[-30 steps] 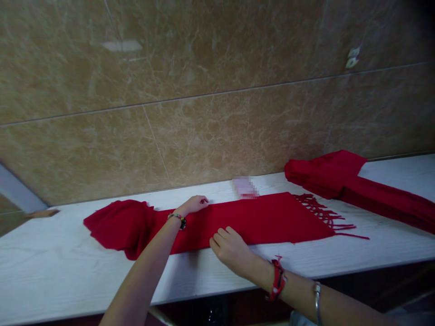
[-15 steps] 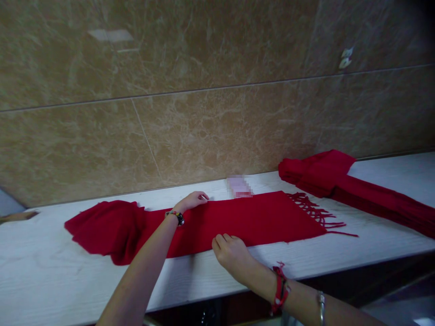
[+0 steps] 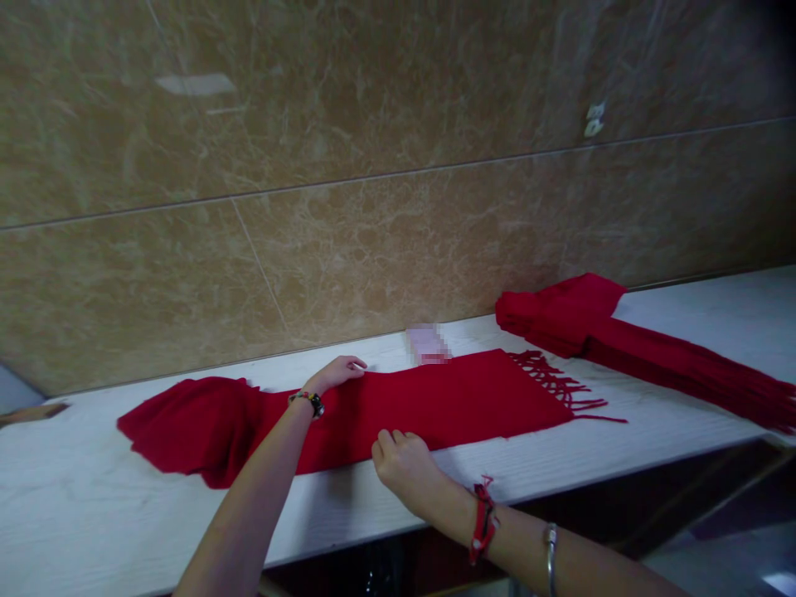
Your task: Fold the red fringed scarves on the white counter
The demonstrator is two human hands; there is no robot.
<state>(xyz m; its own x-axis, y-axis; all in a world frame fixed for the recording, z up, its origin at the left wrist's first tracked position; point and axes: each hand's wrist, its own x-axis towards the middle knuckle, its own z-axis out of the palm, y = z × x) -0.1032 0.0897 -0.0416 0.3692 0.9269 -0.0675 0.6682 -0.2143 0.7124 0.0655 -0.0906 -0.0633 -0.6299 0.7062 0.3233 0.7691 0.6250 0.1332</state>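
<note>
So the red scarf [image 3: 457,398] is stretched out along the white desk [image 3: 68,497], mostly flat in the middle, with a loose bunched-up heap at its left end and a knotted fringe [image 3: 560,385] splayed out at the right.

The two hands are apart, one on each long edge. Left hand [image 3: 339,373] is at the far edge with its fingers bent; right hand [image 3: 404,464] is at the near edge, fingers curled down. Can't honestly tell if either one is pinching the fabric, the fingertips are too hidden.

There's a beaded bracelet [image 3: 309,403] on the left wrist, plus a red bracelet [image 3: 482,521] and a silver bangle [image 3: 550,560] on the right arm.

Just behind the scarf there's a small pixelated item [image 3: 426,342], no clue what. Off to the right lies a second red cloth [image 3: 572,319], gathered narrow. Brown marbled wall [image 3: 373,249] behind everything.
</note>
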